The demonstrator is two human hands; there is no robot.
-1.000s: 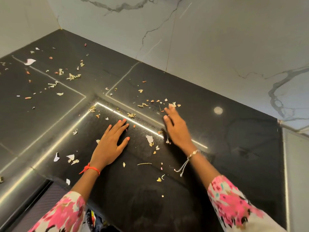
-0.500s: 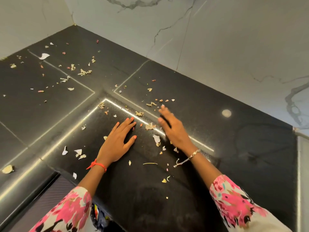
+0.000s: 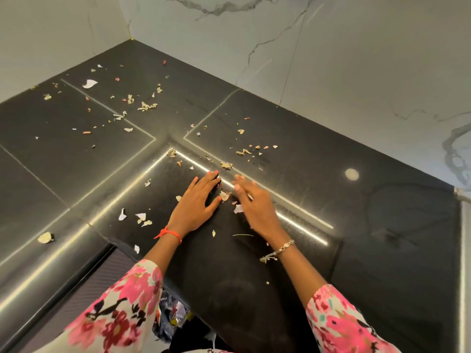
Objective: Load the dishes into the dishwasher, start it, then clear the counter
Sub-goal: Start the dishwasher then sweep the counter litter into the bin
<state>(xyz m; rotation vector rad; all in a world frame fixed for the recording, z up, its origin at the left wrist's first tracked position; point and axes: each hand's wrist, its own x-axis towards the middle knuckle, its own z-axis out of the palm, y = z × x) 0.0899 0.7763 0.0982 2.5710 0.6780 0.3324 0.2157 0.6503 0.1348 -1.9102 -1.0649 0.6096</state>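
Black polished stone, and it's a mess of crumbs. The surface (image 3: 331, 154) runs into a corner under a grey-veined marble wall (image 3: 356, 59), and it's littered with little scraps of peel and paper.

The person's left hand (image 3: 196, 207) lies palm down on it with the fingers straight, acting like a stop. The right hand (image 3: 254, 202) is blurry, but its fingers look stretched out rather than curled round anything, and it sits just beside the left. Between the two there's a small pile of scraps (image 3: 225, 195), right up against the left thumb.

Progress-wise, there are no dishes and no dishwasher anywhere in view, so I can't say how that part went. My guess is this is the last bit, clearing the surface, and it's early days.

Only the patch between the hands is gathered. What's left:
- a loose scatter (image 3: 146, 107) well apart toward the back left corner
- a white bit (image 3: 89, 84) further back
- some flakes (image 3: 141, 217) left of the left wrist
- a lump (image 3: 46, 237) near the front edge

All of that needs sweeping up and binning.
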